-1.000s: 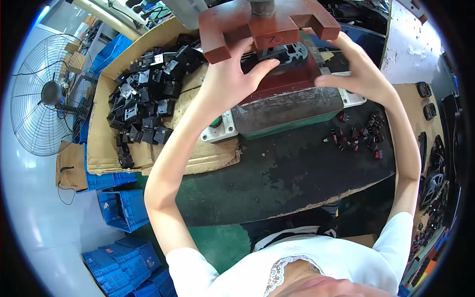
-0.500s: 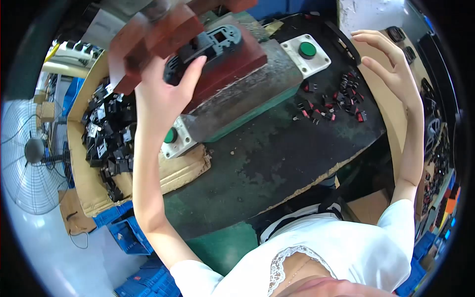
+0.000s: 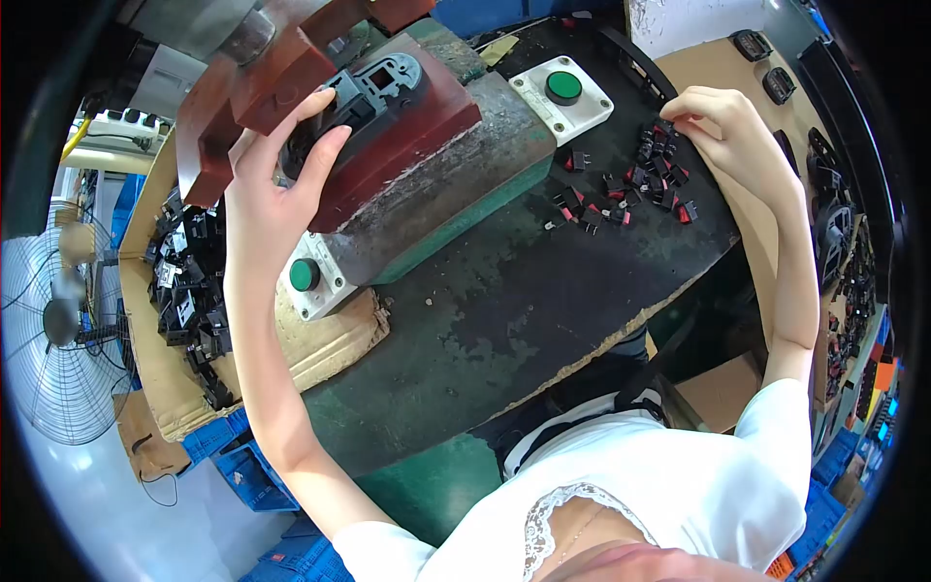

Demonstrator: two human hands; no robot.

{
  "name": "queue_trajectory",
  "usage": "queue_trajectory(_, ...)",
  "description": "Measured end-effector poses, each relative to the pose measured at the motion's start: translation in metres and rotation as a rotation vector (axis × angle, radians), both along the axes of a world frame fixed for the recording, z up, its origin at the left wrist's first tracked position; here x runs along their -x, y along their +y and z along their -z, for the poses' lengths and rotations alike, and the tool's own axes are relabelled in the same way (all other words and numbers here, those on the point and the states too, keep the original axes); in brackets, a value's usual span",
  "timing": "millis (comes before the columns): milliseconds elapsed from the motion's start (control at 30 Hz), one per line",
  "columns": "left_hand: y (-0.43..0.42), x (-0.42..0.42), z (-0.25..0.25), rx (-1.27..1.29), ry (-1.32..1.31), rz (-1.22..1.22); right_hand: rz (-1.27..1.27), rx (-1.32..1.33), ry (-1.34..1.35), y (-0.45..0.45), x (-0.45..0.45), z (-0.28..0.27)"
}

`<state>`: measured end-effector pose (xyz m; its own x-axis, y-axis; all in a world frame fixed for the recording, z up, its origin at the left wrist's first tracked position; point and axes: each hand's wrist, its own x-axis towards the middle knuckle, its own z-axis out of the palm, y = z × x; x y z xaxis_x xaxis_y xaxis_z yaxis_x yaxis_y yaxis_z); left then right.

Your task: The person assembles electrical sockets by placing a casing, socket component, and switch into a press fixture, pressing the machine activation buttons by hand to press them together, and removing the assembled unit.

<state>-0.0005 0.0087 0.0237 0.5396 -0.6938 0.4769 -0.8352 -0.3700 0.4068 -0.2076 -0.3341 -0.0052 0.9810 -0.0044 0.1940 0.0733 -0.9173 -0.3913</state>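
Note:
A grey and black plastic housing (image 3: 386, 80) lies on the dark red block (image 3: 427, 131) of a press. My left hand (image 3: 276, 170) is at its near left end, thumb and forefinger closed around the black part there. The red upper block (image 3: 281, 82) of the press hangs right beside these fingers. My right hand (image 3: 737, 136) is above the far right of the bench, fingertips pinched together. Whatever they may hold is hidden. Close by lie a curved black plastic strip (image 3: 635, 63) and a loose heap of small black and red switches (image 3: 655, 179).
Two green push buttons (image 3: 563, 87) on white boxes flank the press base. A cardboard box (image 3: 145, 320) of black parts stands at left, near a fan (image 3: 63, 320). More black parts (image 3: 779, 85) lie on cardboard at right. Blue crates (image 3: 254, 475) sit below.
The right hand has come down toward the switches, its spread fingers now pinched. The left forefinger and thumb now close on the housing's end. The whole view has shifted slightly.

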Motion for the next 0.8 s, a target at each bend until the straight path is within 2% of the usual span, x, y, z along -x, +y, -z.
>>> queue_trajectory(100,0.001,-0.003,0.003,0.092,0.127,0.035,-0.005,0.105,0.027,0.005,-0.002,-0.002)
queue_trajectory(233,0.0,-0.004,0.001,0.11,0.139,0.072,0.016,0.218,0.048,0.002,-0.003,0.01)
queue_trajectory(300,-0.002,0.002,-0.001,-0.009,0.037,0.01,0.011,0.273,0.033,0.005,-0.004,0.016)
queue_trajectory(467,-0.002,0.005,0.003,0.023,-0.041,0.04,-0.021,0.211,-0.08,0.026,-0.013,0.006)
queue_trajectory(533,-0.003,0.005,0.006,0.039,-0.054,0.052,-0.164,0.133,-0.101,0.043,-0.019,0.01)
queue_trajectory(700,0.009,0.004,0.006,-0.023,-0.166,0.096,-0.233,0.233,-0.062,0.075,-0.032,0.031)
queue_trajectory(800,0.028,0.015,0.01,0.101,0.053,0.072,-0.26,0.156,-0.1,0.076,-0.037,0.035)
